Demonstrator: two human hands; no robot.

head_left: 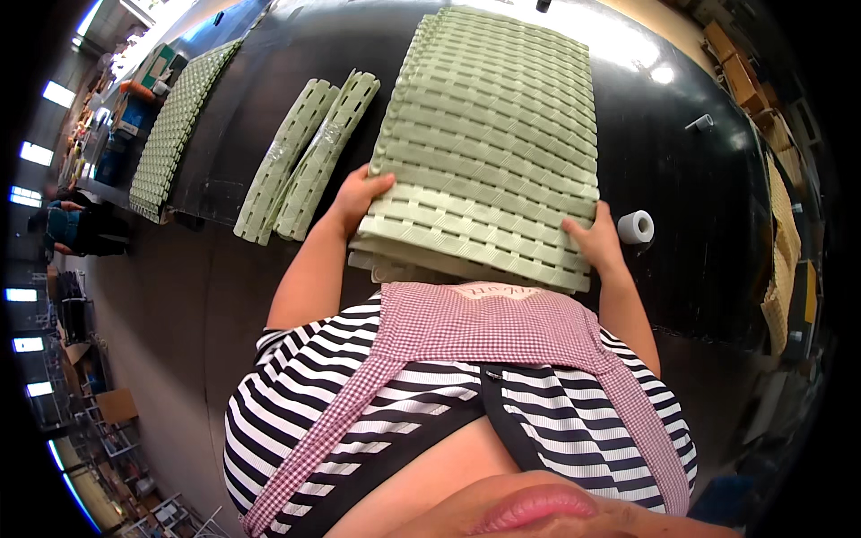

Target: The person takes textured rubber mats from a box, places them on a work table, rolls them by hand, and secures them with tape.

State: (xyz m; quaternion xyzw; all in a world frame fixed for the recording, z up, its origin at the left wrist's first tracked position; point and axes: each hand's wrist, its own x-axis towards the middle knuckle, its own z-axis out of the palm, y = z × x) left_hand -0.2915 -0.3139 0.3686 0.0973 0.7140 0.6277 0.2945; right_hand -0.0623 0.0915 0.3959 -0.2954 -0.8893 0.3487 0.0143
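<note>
Black tabletop (pixel 686 202), hands (pixel 360 195) (pixel 599 240) half-closed on green mats (pixel 489 143)

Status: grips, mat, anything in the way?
Left grip on left edge, right grip on right edge of pale green woven-pattern mat. Mat on black table. White roll beside right grip, off the mat.

Mats (pixel 489 143) pale green, basketweave; table (pixel 686 179) black.
</note>
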